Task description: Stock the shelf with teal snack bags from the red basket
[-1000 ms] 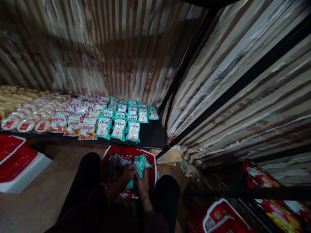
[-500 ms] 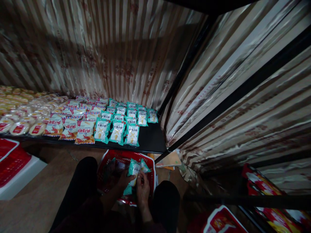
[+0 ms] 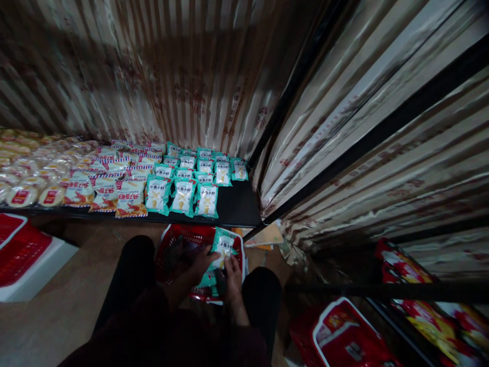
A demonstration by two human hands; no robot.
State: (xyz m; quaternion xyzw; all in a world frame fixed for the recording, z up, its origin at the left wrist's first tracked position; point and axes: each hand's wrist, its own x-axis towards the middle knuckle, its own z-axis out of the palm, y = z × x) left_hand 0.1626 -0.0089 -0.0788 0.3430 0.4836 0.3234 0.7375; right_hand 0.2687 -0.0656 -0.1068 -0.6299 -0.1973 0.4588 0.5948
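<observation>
Over the red basket (image 3: 163, 255) between my knees, both hands grip a teal-and-white snack bag (image 3: 224, 245). My left hand (image 3: 204, 261) holds its left side, and my right hand (image 3: 234, 270) has the thumb on its lower right. More teal packaging (image 3: 208, 279) shows below the hands, in the basket. On the black shelf (image 3: 242, 204) just ahead, matching teal snack bags (image 3: 184, 196) stand in rows. The basket's left inside is dark and its contents are hard to make out.
Left of the teal bags are orange-and-white snack bags (image 3: 130, 196) and round wrapped packs (image 3: 23, 195). A red basket (image 3: 19, 250) stands at left, another (image 3: 344, 331) at lower right. Black posts (image 3: 305, 183) and striped curtain (image 3: 198, 76) bound the shelf; bright bags (image 3: 416, 306) lie far right.
The hands and the teal bag have moved up and to the right within the view, nearer the basket's right rim. The bag's printed front now faces up more fully. The camera view has shifted slightly.
</observation>
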